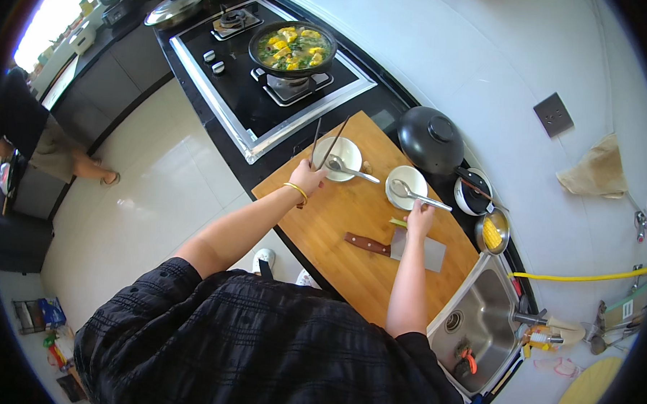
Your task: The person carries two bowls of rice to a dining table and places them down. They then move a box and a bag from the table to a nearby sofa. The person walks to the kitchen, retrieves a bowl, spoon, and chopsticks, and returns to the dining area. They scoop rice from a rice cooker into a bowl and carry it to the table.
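My left hand [308, 178], with a yellow bangle at its wrist, is closed around a pair of dark chopsticks [332, 142]; their far ends are spread apart. Beside it stands a white bowl [347, 151] with a metal spoon [350, 171] across it. My right hand [419, 219] is closed at the handle of a second metal spoon [409, 192], which lies in another white bowl [411, 176]; its fingertips are partly hidden. Under my right forearm lies a cleaver [368, 243] with a brown handle, near a green vegetable piece [398, 222]. All rest on a wooden cutting board [315, 234].
A pan of soup [292, 49] with yellow and green pieces sits on the gas stove [230, 104]. A black lid [431, 139], a metal bowl with corn [504, 242] and a steel sink [484, 317] flank the board. Another person [48, 143] is at far left.
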